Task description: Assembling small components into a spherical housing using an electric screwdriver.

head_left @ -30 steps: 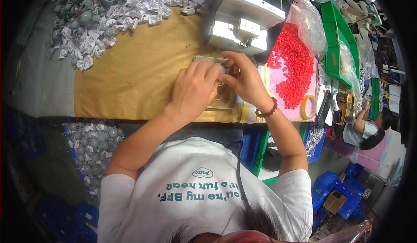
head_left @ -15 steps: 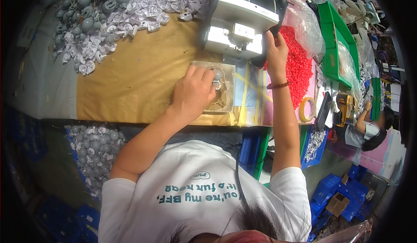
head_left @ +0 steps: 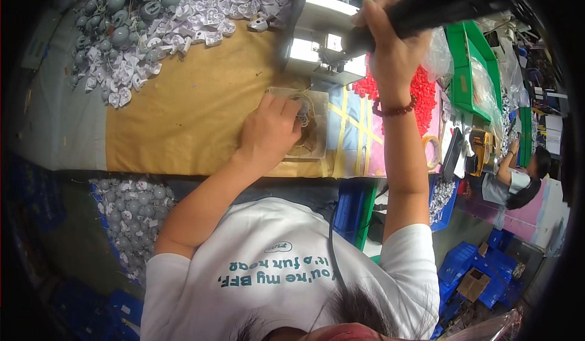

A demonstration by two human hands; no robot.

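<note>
My left hand [head_left: 271, 129] is closed, fingertips pinching a small grey round part [head_left: 302, 113] that sits in a square pale fixture [head_left: 317, 147] near the table's front edge. The fingers cover part of it. My right hand [head_left: 396, 51] grips a thick black electric screwdriver [head_left: 454, 4], raised beside the white screw feeder machine [head_left: 332, 12]. The tool lies slanted, its narrower end toward the feeder's front. Its bit is blurred and cannot be made out.
Loose white plastic parts [head_left: 201, 21] and grey domed parts [head_left: 122, 33] lie heaped at far left. Small red pieces [head_left: 421, 91] pile right of the feeder, near a green bin [head_left: 463, 67] and a yellow tape roll [head_left: 432, 151]. Another person [head_left: 512, 182] sits at far right.
My right hand has lifted the black screwdriver from beside the feeder and swung it up, now lying slanted across the upper right. My left hand stays at the fixture.
</note>
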